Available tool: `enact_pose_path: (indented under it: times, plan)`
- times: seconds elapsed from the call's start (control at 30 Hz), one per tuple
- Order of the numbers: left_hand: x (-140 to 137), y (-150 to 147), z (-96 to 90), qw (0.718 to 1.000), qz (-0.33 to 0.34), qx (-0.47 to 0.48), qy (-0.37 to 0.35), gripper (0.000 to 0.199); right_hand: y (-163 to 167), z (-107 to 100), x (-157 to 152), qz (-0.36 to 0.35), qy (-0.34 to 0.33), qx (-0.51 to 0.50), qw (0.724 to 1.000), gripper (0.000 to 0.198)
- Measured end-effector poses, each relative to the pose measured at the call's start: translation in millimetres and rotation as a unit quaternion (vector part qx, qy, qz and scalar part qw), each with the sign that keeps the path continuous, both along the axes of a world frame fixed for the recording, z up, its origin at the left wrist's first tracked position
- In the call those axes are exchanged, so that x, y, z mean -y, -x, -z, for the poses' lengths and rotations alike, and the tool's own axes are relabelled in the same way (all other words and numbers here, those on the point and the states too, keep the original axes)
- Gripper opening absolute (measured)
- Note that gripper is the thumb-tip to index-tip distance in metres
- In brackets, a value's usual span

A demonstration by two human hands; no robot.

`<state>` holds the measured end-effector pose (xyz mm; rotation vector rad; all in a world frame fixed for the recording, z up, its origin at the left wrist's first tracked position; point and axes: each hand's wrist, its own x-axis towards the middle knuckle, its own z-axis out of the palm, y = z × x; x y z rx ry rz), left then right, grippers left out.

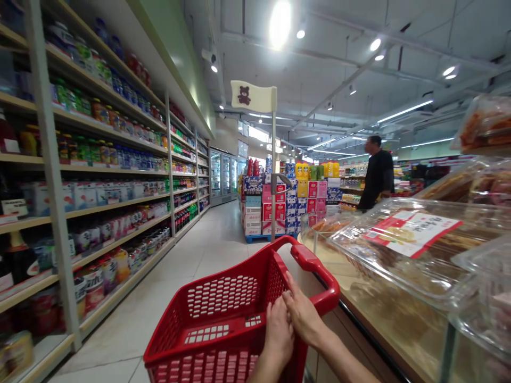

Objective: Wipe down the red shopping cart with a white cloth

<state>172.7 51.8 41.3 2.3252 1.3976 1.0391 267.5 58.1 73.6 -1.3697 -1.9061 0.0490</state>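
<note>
A red plastic shopping cart basket (223, 287) with perforated walls stands in front of me, its inside showing only the bare grid. My left hand (279, 327) is over its near right side, fingers curled in. Against it lies my right hand (301, 311), the two touching, with its forefinger reaching along the basket's inner wall. Whatever is between the hands, if anything, is hidden. The cart's thick red handle (325, 279) runs just right of my right hand, not gripped. A pole with a cream bear flag (253, 96) rises beyond the basket.
Shelves of bottles, cans and packs (107, 159) line the left side. Close on the right, clear plastic food boxes (407, 239) are piled on a counter (359, 298). Stacked drink cartons (279, 207) stand ahead beside the tiled aisle (213, 229). A person in black (377, 175) is beyond the counter.
</note>
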Motion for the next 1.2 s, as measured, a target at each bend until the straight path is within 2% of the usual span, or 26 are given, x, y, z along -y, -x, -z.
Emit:
enact_pose_path:
  times: [0.07, 0.1, 0.27, 0.33, 0.4, 0.5, 0.57, 0.6, 0.67, 0.77, 0.83, 0.9, 1.0, 1.07, 1.13, 1.2]
  plan:
    - [1.5, 10.3, 5.5, 1.000, -0.023, 0.002, -0.006, 0.037, -12.4, -1.5, -2.5, 0.019, -0.024, 0.047, 0.998, 0.050]
    - [2.5, 24.3, 10.9, 0.999, -0.034, -0.001, -0.013, 0.034, -16.8, -1.4, -2.3, 0.025, -0.031, 0.072, 0.997, 0.049]
    - [6.2, 137.8, 57.4, 0.987, -0.115, -0.081, -0.076, 0.031, -14.1, 3.6, 7.3, 0.029, -0.053, 0.149, 0.987, 0.043]
    - [6.0, 157.8, 69.2, 0.980, -0.146, -0.103, -0.092, 0.034, -5.8, 5.4, 11.4, 0.042, -0.064, 0.153, 0.985, 0.042]
    - [3.1, 144.2, 69.0, 0.977, -0.139, -0.114, -0.110, 0.038, 1.6, 6.6, 13.9, 0.043, -0.067, 0.152, 0.985, 0.042]
    - [-2.2, 91.2, 53.1, 0.979, -0.079, -0.115, -0.149, 0.040, 5.2, 7.7, 14.4, 0.017, -0.066, 0.152, 0.986, 0.040]
    - [-2.2, 71.6, 44.5, 0.978, -0.048, -0.117, -0.164, 0.041, 1.9, 8.4, 13.6, 0.003, -0.067, 0.151, 0.986, 0.039]
    - [-0.9, 73.7, 44.1, 0.978, -0.039, -0.121, -0.167, 0.042, -0.8, 8.7, 13.3, 0.000, -0.069, 0.148, 0.987, 0.038]
    - [3.7, 101.6, 52.2, 0.976, -0.036, -0.140, -0.166, 0.043, -5.9, 9.4, 13.7, -0.004, -0.074, 0.142, 0.987, 0.037]
    - [12.3, 165.8, 74.8, 0.969, -0.092, -0.166, -0.159, 0.042, -8.5, 10.0, 16.7, -0.003, -0.076, 0.136, 0.988, 0.037]
    - [15.8, 185.5, 83.1, 0.966, -0.118, -0.176, -0.151, 0.042, -5.6, 9.8, 19.2, -0.001, -0.075, 0.132, 0.988, 0.037]
    - [15.3, 170.0, 79.9, 0.964, -0.122, -0.176, -0.155, 0.046, -0.7, 9.5, 21.1, -0.001, -0.077, 0.130, 0.989, 0.037]
    - [10.3, 107.4, 60.1, 0.958, -0.098, -0.165, -0.214, 0.049, 4.7, 9.6, 21.8, -0.008, -0.084, 0.132, 0.988, 0.036]
    - [9.1, 79.5, 48.1, 0.947, -0.080, -0.169, -0.260, 0.046, 4.3, 10.4, 21.3, -0.016, -0.087, 0.137, 0.987, 0.036]
    - [11.3, 88.2, 46.8, 0.934, -0.069, -0.191, -0.294, 0.047, 0.9, 11.5, 20.9, -0.016, -0.087, 0.139, 0.986, 0.035]
    - [15.9, 132.9, 58.0, 0.922, -0.081, -0.219, -0.310, 0.049, -3.3, 12.5, 21.1, -0.007, -0.085, 0.140, 0.986, 0.035]
